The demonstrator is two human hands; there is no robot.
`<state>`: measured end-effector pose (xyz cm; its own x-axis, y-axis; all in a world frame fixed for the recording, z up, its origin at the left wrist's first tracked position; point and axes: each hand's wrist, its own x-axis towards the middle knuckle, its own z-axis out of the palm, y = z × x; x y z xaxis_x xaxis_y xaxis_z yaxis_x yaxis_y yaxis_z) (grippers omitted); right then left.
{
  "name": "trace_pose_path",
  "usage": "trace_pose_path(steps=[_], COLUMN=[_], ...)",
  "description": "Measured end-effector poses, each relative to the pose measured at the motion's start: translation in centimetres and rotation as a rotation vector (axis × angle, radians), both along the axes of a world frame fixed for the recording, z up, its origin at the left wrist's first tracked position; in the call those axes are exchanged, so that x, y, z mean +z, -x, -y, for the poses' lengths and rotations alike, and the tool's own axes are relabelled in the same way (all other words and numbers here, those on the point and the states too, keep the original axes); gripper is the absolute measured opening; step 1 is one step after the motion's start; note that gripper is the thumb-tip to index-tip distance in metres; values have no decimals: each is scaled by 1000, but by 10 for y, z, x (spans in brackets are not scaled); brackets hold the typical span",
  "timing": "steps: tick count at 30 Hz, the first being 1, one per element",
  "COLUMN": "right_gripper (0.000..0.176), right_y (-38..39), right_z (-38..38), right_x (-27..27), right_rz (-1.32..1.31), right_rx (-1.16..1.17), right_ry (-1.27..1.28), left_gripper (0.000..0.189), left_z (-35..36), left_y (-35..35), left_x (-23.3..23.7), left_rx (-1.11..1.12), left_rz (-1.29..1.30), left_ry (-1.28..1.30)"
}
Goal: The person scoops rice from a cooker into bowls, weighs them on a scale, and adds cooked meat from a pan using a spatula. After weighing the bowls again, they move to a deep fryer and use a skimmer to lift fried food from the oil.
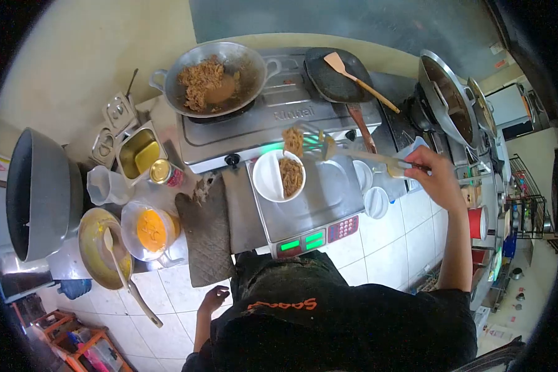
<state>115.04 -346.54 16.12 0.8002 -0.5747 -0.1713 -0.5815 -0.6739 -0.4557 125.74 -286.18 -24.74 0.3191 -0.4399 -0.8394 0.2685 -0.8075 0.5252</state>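
Note:
My right hand (436, 178) is closed round the handle end of metal tongs (366, 155). Shredded brown meat (293, 142) sits at the far tip of the tongs, just above a round white bowl (268, 177). A divider splits this bowl; brown meat (290, 177) fills the right compartment, while the left one shows only white. Under the bowl is a digital scale (310, 217) with lit green displays. My left hand (214, 299) hangs low beside my body, its fingers loosely bent and apart, holding nothing.
A wok (254, 93) of brown meat stands on the stove (291, 115), beside a grill pan (336, 90) with a spatula (359, 84) across it. Left are an orange-filled container (127, 217), a pan (90, 260), a can (161, 172) and an oven mitt (204, 235). Large pots (443, 111) stand right.

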Motion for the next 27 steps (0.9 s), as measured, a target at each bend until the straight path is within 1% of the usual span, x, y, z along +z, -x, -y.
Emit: trace_pose_path(steps=[1,4,5,6,8,11,14,17,19,22,23,24,26,27], right_gripper=[24,21,19,19,19,19,16,13,13,12,12,12,13,16], right_y=[2,0,-6,-9,-15,-23,-23,-24,-23,-25,-24,-23,-22,-21], right_z=[-6,-18,-24,-31,-44,-59,-68,-75,-77,-80,-81,-82,-79,-80], right_x=[-4,-15,-15,-16,-17,-2,0,7,10,12,11,10,7,7], right_rz=[4,-84,-164,-147,-111,-121,-88,-92,-64,-54,-62,-56,-49,-56], right_rx=[-11,151,198,255,373,466,515,444,423,394,386,393,404,407], right_ry=[11,288,370,478,696,840,934,904,883,851,834,835,831,854], left_gripper=[32,30,30,30,30,30,29,26,25,27,28,27,27,28], left_z=[3,5,6,9,15,15,7,2,10,-7,-1,9,15,23], left_y=[-1,0,1,1,1,5,14,22,19,26,19,14,9,3], left_x=[0,-5,-6,-2,6,13,4,0,15,-8,-2,10,19,30], left_rx=[-11,-18,-2,15,-21,-11,0,4,-14,-65,-129,-115,-83,-82], left_rz=[9,21,13,5,31,41,64,78,90,170,218,175,173,158], left_ry=[4,19,27,37,12,22,65,66,22,124,107,25,77,62])
